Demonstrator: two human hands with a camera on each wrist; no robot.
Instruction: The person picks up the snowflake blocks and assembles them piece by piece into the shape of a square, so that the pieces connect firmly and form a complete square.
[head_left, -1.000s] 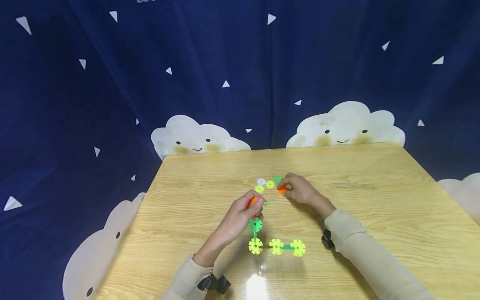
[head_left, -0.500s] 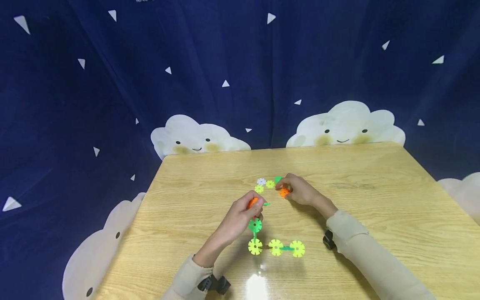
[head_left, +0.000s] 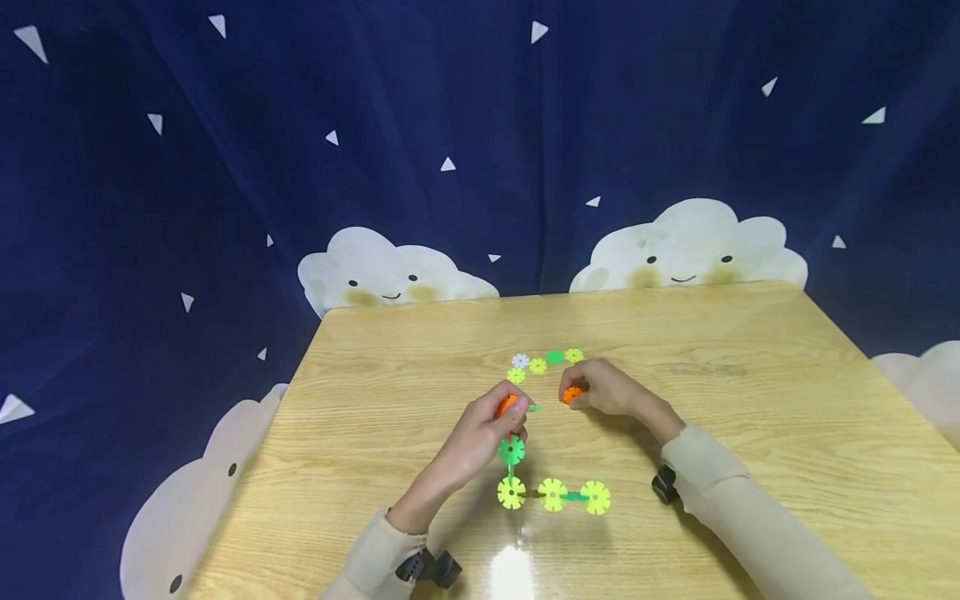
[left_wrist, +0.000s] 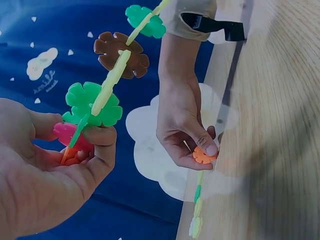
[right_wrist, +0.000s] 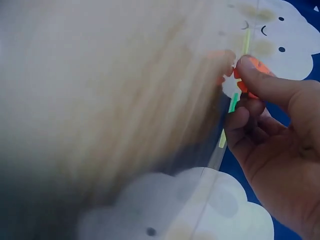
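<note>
In the head view my left hand (head_left: 472, 433) grips a chain of interlocking snowflake discs by an orange disc (head_left: 507, 406) and a pink-red disc (left_wrist: 73, 137), partly hidden by the fingers. Below the hand, the chain runs through a green disc (head_left: 512, 450) to a yellow disc (head_left: 512, 492), then turns right to more yellow discs with a brown disc (left_wrist: 121, 55) and a green one between. My right hand (head_left: 609, 387) pinches a separate orange snowflake disc (head_left: 573, 395) between thumb and fingers, close to the tabletop and apart from the chain.
Beyond the hands lie several loose discs on the wooden table (head_left: 405, 358): a white disc (head_left: 520, 361), a green disc (head_left: 554, 357) and yellow discs (head_left: 537, 366). A dark blue curtain (head_left: 450, 108) with cloud shapes hangs behind the table.
My right hand has drawn back slightly toward me and right with the orange disc, uncovering a yellow disc behind it. The left hand and the chain have stayed nearly still.
</note>
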